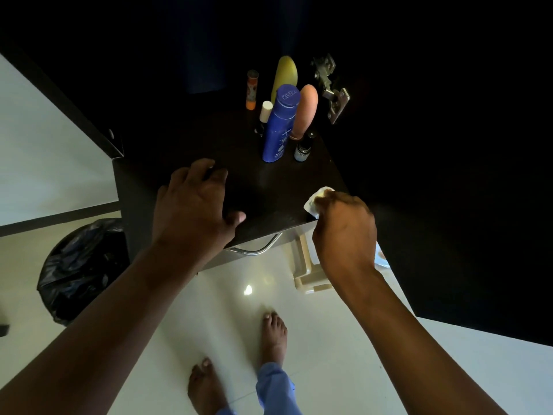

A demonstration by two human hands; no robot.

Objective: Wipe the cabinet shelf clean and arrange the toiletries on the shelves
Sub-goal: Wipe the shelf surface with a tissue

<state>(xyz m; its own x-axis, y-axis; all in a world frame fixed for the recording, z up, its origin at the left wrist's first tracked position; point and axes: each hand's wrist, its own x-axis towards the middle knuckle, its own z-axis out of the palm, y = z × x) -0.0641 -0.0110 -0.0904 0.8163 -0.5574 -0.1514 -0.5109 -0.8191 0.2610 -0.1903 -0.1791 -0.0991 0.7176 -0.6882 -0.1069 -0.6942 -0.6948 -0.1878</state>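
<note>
While your left hand (194, 205) lies flat on the dark shelf (269, 187) with its fingers spread and nothing in it, your right hand (344, 232) is closed around a small white wipe (314, 200) at the shelf's front right corner. That wipe pokes out past your fingertips and touches the shelf edge. Well beyond both hands, toward the back right of the shelf, the toiletries stand upright in a tight cluster: a blue Nivea bottle (279, 127) nearest you, a small dark vial (302, 148) just beside it, a peach bottle (305, 110) and a yellow bottle (284, 74) behind, a white-capped tube (264, 113) and an orange stick (252, 89) to the left.
</note>
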